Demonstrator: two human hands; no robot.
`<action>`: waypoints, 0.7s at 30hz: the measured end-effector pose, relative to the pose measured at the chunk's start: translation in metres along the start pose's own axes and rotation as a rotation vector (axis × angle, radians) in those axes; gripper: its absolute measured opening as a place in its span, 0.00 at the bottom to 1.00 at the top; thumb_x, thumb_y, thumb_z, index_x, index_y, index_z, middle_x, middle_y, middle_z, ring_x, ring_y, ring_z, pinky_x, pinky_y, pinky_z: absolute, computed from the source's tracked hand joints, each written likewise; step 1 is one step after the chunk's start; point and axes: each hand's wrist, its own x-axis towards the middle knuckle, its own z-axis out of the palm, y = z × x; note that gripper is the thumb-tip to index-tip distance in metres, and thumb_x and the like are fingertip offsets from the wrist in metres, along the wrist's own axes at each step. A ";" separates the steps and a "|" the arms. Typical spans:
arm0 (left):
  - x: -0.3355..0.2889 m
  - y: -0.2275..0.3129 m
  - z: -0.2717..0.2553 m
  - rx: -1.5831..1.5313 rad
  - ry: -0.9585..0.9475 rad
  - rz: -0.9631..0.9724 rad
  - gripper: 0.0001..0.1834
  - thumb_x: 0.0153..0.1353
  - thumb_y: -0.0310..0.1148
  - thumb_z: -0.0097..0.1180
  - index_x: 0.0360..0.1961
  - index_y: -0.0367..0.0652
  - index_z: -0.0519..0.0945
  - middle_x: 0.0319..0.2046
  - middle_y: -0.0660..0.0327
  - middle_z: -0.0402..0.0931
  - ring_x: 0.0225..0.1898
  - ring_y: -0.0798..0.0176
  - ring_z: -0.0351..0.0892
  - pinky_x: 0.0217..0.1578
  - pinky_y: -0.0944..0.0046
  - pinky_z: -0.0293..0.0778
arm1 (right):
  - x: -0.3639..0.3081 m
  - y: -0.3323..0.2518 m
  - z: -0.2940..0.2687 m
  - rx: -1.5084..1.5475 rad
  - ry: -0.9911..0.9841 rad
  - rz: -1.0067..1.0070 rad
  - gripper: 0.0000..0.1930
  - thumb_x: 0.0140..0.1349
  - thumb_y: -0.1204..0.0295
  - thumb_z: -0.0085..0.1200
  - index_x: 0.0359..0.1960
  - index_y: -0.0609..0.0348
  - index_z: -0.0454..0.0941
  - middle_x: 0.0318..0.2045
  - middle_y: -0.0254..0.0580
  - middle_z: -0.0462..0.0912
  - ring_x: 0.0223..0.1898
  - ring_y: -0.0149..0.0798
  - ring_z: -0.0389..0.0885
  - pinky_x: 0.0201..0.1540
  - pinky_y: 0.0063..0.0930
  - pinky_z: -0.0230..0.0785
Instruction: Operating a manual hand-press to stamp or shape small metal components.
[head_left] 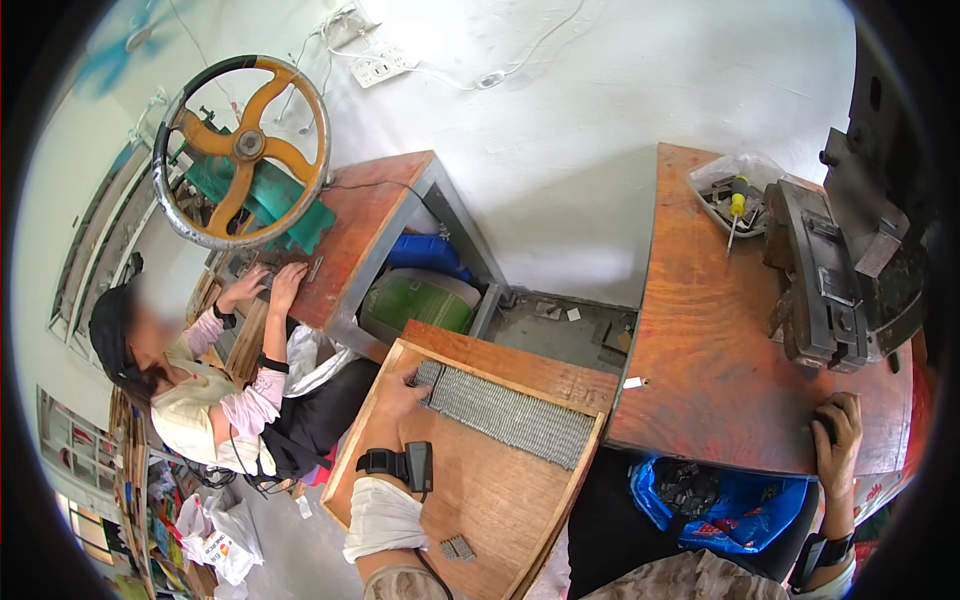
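My left hand [398, 393] reaches into a shallow wooden tray [480, 490], its fingers closed at the left end of a long, tightly packed row of small grey metal pieces [510, 415]. Against the fingertips sits a short, darker block of these pieces [429, 378], in line with the row. A small loose cluster of similar pieces [457, 548] lies near the tray's lower edge. At the front edge of the right-hand workbench, my right hand [843, 440] has its fingers curled around something dark, mostly hidden by the hand.
A dark metal press tool [820, 280] stands on the workbench [690, 330]. Behind it sit a plastic tub of metal parts [715, 205] and a yellow-handled screwdriver [738, 205]. A blue bag [740, 530] rests by my lap. At left, a co-worker [230, 390] works beneath a large handwheel [248, 145].
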 end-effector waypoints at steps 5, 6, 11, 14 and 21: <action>-0.010 0.015 0.001 0.275 0.021 0.098 0.25 0.42 0.28 0.62 0.45 0.31 0.78 0.32 0.47 0.81 0.36 0.58 0.82 0.37 0.64 0.76 | 0.000 0.000 -0.001 -0.001 0.007 -0.008 0.09 0.46 0.82 0.52 0.32 0.66 0.72 0.36 0.51 0.70 0.39 0.52 0.70 0.45 0.38 0.64; -0.011 0.016 0.001 0.250 0.060 0.072 0.25 0.41 0.27 0.61 0.45 0.31 0.78 0.33 0.47 0.81 0.37 0.56 0.82 0.38 0.63 0.75 | 0.000 -0.001 -0.001 0.022 0.005 0.009 0.09 0.46 0.82 0.52 0.32 0.66 0.72 0.36 0.51 0.70 0.39 0.52 0.70 0.44 0.38 0.64; -0.008 -0.002 0.005 0.142 0.144 0.079 0.27 0.40 0.28 0.61 0.46 0.32 0.78 0.33 0.46 0.81 0.36 0.54 0.82 0.39 0.62 0.75 | 0.004 -0.005 -0.001 0.016 0.024 0.001 0.10 0.45 0.81 0.54 0.31 0.66 0.72 0.35 0.51 0.71 0.39 0.52 0.70 0.44 0.40 0.64; -0.005 -0.019 0.005 0.339 0.272 0.081 0.27 0.39 0.31 0.62 0.45 0.32 0.79 0.33 0.45 0.81 0.35 0.54 0.83 0.38 0.61 0.75 | 0.005 -0.008 0.000 0.024 0.044 0.006 0.09 0.44 0.80 0.55 0.30 0.67 0.73 0.34 0.51 0.71 0.39 0.53 0.70 0.43 0.41 0.64; -0.020 0.046 0.008 -0.323 0.228 -0.121 0.18 0.45 0.21 0.55 0.39 0.22 0.78 0.30 0.52 0.80 0.29 0.61 0.80 0.31 0.67 0.75 | 0.004 -0.007 -0.005 -0.036 0.057 0.009 0.11 0.41 0.77 0.61 0.30 0.61 0.78 0.34 0.47 0.75 0.39 0.53 0.73 0.43 0.42 0.67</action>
